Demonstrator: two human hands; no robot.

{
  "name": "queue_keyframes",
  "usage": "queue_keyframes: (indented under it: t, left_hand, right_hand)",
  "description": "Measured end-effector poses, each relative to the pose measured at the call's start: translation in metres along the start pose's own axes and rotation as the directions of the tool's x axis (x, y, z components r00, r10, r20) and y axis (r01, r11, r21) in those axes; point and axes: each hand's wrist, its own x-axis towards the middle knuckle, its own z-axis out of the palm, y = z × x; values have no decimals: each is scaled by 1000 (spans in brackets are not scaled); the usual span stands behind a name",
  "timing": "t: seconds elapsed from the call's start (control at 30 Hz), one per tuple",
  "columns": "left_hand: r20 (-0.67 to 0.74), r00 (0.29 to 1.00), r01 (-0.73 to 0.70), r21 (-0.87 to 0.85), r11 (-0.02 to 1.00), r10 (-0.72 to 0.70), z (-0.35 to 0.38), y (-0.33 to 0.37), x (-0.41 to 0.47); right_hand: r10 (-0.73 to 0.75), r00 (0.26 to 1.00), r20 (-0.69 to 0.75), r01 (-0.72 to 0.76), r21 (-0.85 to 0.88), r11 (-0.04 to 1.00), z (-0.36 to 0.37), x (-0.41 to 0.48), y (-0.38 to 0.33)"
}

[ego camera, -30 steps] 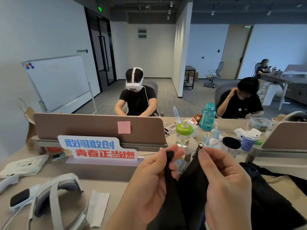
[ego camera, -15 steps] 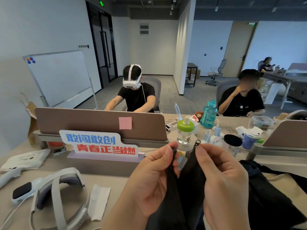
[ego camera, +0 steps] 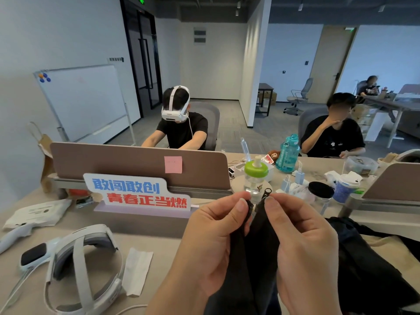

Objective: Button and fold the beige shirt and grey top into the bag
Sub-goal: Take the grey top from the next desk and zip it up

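Observation:
A dark grey top (ego camera: 256,251) hangs between my two hands, raised in front of me above the desk. My left hand (ego camera: 209,242) pinches one front edge of it near its zip end. My right hand (ego camera: 302,244) pinches the other front edge, with the metal zip slider (ego camera: 266,193) sticking up just above my thumb. The two edges are close together but apart. More dark cloth (ego camera: 368,264) lies on the desk to the right over a beige fabric (ego camera: 384,243); whether that is the shirt or the bag I cannot tell.
A white headset (ego camera: 84,267) and a folded tissue (ego camera: 137,270) lie on the desk at left. A sign with blue and red characters (ego camera: 136,193) stands against a brown divider (ego camera: 136,164). A green-capped bottle (ego camera: 255,176), jars and cups sit behind my hands. Other people sit across.
My hands have lifted the top slightly and brought the two zip edges nearer each other; my view has tilted down a little.

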Motion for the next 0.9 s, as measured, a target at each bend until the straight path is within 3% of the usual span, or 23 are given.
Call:
queue_keyframes:
  t: [0.23, 0.63, 0.9]
  left_hand:
    - [-16, 1000, -26, 35, 999, 27, 1, -2, -1]
    - [-31, 999, -34, 77, 996, 37, 3, -1, -2]
    - [-76, 992, -86, 164, 983, 100, 6, -4, -2]
  right_hand:
    - [35, 999, 30, -37, 91, 995, 1, -3, -4]
    - [-3, 996, 89, -5, 96, 995, 2, -6, -9]
    - [-80, 997, 0, 79, -56, 995, -3, -3, 4]
